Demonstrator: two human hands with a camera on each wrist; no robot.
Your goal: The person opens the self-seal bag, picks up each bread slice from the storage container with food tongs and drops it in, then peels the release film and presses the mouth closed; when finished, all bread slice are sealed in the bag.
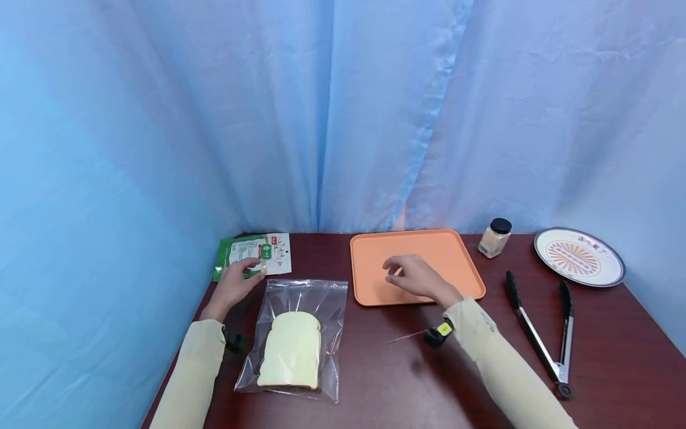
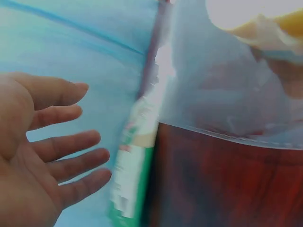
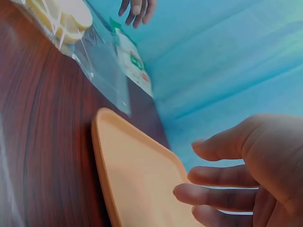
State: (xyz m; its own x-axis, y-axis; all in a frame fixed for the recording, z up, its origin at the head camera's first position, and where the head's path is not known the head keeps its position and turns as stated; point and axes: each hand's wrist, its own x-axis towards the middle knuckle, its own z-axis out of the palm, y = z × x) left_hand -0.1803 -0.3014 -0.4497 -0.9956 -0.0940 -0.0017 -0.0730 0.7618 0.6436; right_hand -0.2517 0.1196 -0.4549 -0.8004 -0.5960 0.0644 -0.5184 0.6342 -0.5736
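My left hand (image 1: 237, 285) hovers near a green and white printed packet (image 1: 277, 253), its fingers relaxed and apart in the left wrist view. Just right of that hand lies a clear plastic bag (image 1: 330, 298) with bread slices (image 1: 292, 348) inside. Over an orange tray (image 1: 370, 262) is my right hand (image 1: 417, 276), fingers loosely bent with nothing between them. The right wrist view shows the same relaxed fingers (image 3: 222, 177) above the tray's far side, and the bagged bread (image 3: 78, 19) at upper left.
Right of the tray stands a small jar (image 1: 494, 238) with a black lid. A white patterned plate (image 1: 602, 268) is at the far right. Black and silver tongs (image 1: 536, 336) lie spread in front of it. Blue curtains (image 1: 375, 119) enclose the dark red table (image 1: 386, 381).
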